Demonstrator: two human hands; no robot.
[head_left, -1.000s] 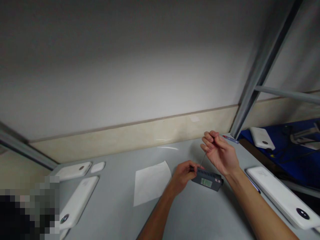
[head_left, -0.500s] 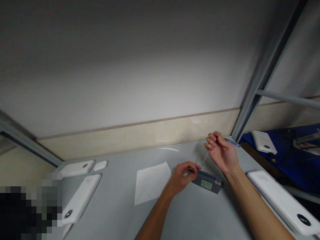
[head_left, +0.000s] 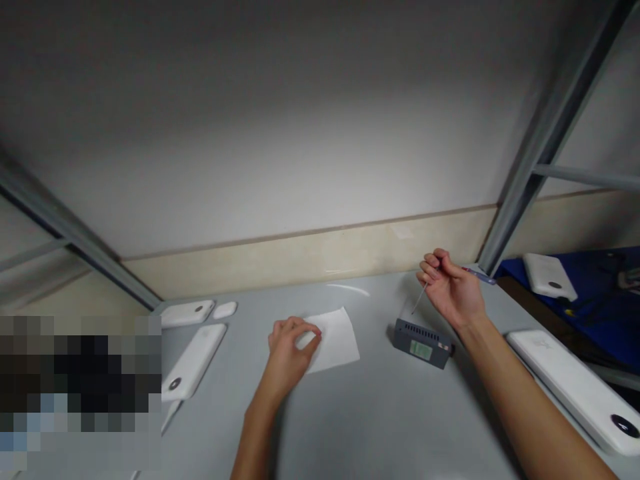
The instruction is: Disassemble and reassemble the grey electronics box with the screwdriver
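Note:
My left hand (head_left: 290,348) rests over the left part of a white sheet of paper (head_left: 334,339) on the grey table (head_left: 380,413), fingers curled in a pinch on something I cannot make out. My right hand (head_left: 450,290) is raised above the table, fingers closed on a thin screwdriver (head_left: 419,298) whose tip points down toward a small dark grey box (head_left: 423,343) with a vent row and a green label. The box lies on the table with no hand on it.
White flat devices lie at the left (head_left: 194,360) (head_left: 184,312) with a small white piece (head_left: 225,309), and a long white one at the right (head_left: 575,390). A pen (head_left: 479,275) lies by a grey metal post (head_left: 545,143). A blue surface (head_left: 590,300) with another white device sits at the right.
My left hand let go of the dark grey box and moved left onto the paper. My right hand lifted the screwdriver away from the box. The camera view shifted left.

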